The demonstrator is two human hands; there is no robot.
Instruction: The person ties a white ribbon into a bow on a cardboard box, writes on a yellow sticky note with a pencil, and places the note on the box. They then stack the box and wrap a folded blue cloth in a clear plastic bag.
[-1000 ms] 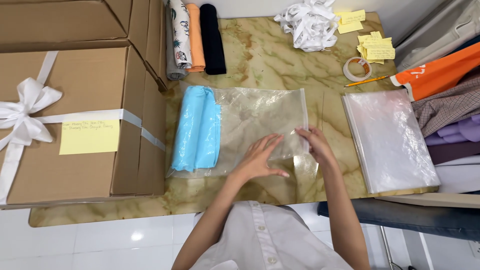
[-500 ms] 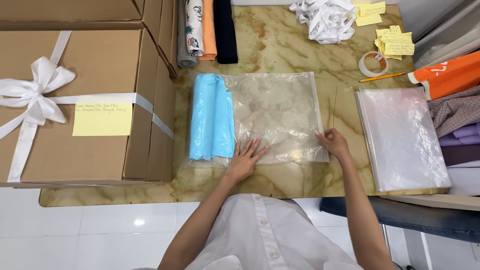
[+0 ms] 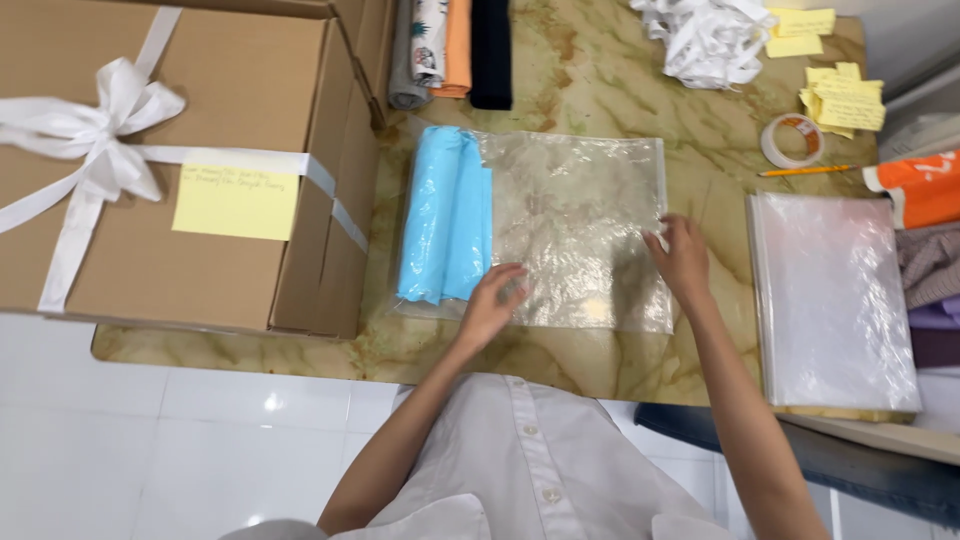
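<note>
a clear bag [image 3: 580,225] is laid flat on the marble table [image 3: 600,80], with a folded blue cloth [image 3: 447,225] inside at its left end. the cloth's long axis runs away from the person, across the bag's length. the left hand [image 3: 492,305] is pressed flat on the bag's near edge, fingers spread, just right of the cloth and touching its corner; it is the nearer hand. the right hand [image 3: 683,255] is set at the bag's right, open end, fingers lightly curled on the plastic, nothing gripped. since the frame half a second ago, the right hand has been moved up along that edge, while the left has stayed put.
</note>
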